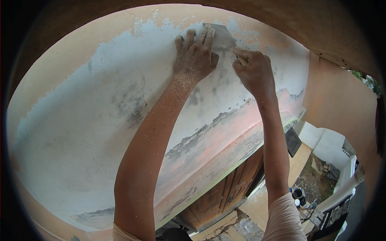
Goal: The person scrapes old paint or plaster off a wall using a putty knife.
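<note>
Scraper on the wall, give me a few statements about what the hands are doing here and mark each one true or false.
1. The left hand presses flat on the scraper blade. True.
2. The right hand hangs free of the scraper. False: it grips the handle.
3. The wall is evenly painted. False: much of the orange paint is scraped off, leaving pale grey patches.
4. A wooden door stands below the wall. True.
5. Pale dust covers the left wrist. True.
</note>
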